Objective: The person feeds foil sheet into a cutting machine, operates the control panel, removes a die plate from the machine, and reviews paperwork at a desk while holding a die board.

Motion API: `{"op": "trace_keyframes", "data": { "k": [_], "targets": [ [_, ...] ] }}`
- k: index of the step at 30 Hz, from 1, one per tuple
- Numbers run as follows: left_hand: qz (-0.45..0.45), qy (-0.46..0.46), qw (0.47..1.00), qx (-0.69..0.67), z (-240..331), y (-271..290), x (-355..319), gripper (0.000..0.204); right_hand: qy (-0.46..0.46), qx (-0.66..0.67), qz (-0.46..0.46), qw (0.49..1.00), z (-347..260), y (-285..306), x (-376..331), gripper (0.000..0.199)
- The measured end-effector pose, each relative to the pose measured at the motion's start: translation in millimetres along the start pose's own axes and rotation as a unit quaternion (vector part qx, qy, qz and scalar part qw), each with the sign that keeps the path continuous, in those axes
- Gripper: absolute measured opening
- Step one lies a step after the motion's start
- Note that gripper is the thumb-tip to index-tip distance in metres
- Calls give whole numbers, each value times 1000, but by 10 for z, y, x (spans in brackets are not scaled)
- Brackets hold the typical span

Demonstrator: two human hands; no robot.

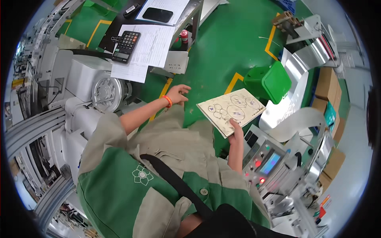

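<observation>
The right hand (237, 133) holds its grip clamped on a flat beige card printed with circle drawings (231, 110), just left of the green plastic bin (274, 81). The left hand (179, 94) hangs empty, fingers apart, farther left.

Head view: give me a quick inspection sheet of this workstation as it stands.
Surface: green floor with yellow lines; dark desk upper left.
Job's things: flat sheet printed with circles, held at its near edge.
Clutter: calculator, papers, phone, green bin, cardboard boxes.
Grippers: right hand grips the sheet; left hand open, holding nothing, orange wristband.
Cables: nothing seen clearly.
Surroundings: control panel with lit screen at right; grey machine at left.
</observation>
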State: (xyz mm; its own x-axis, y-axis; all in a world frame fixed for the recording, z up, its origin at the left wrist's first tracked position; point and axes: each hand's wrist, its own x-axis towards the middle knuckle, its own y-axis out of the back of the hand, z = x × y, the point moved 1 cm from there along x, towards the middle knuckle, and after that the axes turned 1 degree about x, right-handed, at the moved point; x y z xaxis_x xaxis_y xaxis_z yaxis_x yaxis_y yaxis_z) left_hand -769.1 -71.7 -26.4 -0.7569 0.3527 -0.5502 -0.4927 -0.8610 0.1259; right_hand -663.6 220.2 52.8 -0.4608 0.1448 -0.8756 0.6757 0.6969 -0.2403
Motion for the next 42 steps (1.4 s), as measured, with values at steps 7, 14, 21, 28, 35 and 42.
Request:
{"op": "trace_keyframes", "data": {
  "k": [7,14,21,28,35,42],
  "targets": [
    [21,140,989,-51,-443,271,1250,45,39,-285,-55,956,-746,-626,1323,41],
    [157,125,963,178,-911,349,2462,70,235,-799,-83,548,-1357,-1179,3243,27],
    [235,147,929,245,-1512,707,3413,75,333,-782,-301,432,-1500,-1663,4458,25],
    [108,361,884,278,-2340,470,3105,68,375,-729,-374,433,-832,-2360,4938,26],
    [374,238,860,255,-2234,757,3168,55,417,-721,-381,402,-729,-2841,4540,29],
    [282,309,867,270,-2217,807,3373,52,414,-734,-375,386,-513,-3117,4880,31]
  ]
}}
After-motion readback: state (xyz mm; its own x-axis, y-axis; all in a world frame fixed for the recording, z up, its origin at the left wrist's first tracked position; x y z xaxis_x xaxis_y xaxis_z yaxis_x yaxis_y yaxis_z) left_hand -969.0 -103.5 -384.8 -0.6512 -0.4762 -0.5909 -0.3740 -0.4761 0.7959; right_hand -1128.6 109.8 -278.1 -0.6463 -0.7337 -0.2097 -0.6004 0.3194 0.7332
